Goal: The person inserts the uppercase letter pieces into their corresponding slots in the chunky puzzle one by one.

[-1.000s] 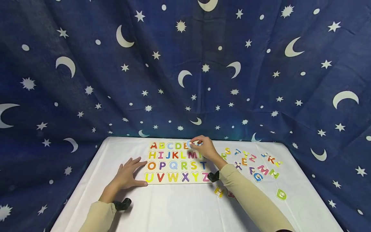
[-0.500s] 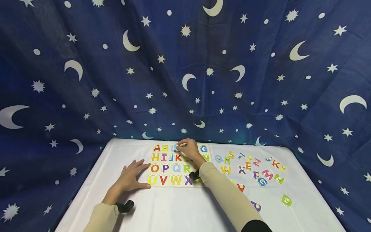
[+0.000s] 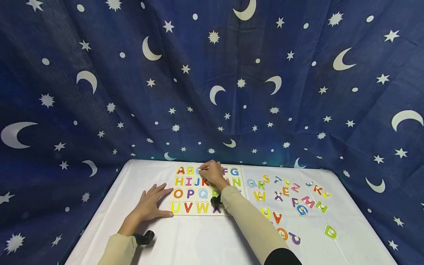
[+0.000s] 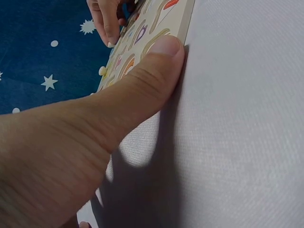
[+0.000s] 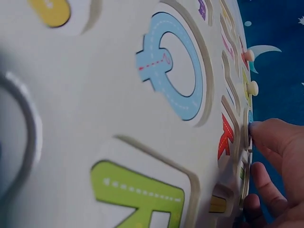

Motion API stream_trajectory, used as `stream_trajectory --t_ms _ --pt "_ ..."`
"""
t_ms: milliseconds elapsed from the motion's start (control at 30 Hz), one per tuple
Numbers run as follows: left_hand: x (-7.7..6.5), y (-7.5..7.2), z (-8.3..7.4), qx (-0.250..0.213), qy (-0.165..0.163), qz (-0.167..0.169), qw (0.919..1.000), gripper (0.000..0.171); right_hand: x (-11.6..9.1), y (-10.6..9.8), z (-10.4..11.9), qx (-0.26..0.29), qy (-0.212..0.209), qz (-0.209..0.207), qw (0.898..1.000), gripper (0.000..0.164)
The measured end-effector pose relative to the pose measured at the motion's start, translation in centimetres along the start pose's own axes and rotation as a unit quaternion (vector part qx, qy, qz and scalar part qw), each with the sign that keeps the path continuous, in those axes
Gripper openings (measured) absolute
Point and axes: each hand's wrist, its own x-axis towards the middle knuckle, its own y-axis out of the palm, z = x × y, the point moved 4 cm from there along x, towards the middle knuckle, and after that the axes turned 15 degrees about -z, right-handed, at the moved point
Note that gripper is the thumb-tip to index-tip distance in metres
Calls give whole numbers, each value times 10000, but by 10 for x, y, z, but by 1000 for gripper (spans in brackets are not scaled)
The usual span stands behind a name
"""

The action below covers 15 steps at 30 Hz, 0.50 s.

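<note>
My right hand (image 3: 213,173) pinches a light blue letter C puzzle piece (image 3: 198,171) at the C slot in the top row of the alphabet puzzle board (image 3: 183,188). In the right wrist view my thumb (image 5: 273,135) is right at that blue piece, low against the board. Red A (image 3: 180,170) and yellow B (image 3: 190,170) pieces with knobs sit in their slots just left of it. My left hand (image 3: 150,204) lies spread at the board's left side, its thumb (image 4: 159,66) touching the lower corner in the left wrist view.
Several loose knobbed letters lie on the white table right of the board, among them a W (image 3: 259,196), a G (image 3: 302,210) and a D (image 3: 330,232). A blue curtain (image 3: 212,129) with moons and stars hangs behind the table.
My right hand has carried the blue C piece leftward from above the right part of the top row, then down to the C slot. My left hand keeps its place at the board.
</note>
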Motion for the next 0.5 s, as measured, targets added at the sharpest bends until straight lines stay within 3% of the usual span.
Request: stream_trajectory --t_ms 500 --pt "1 0 1 7 5 13 10000 99 3 -3 11 -739 -65 15 9972 4"
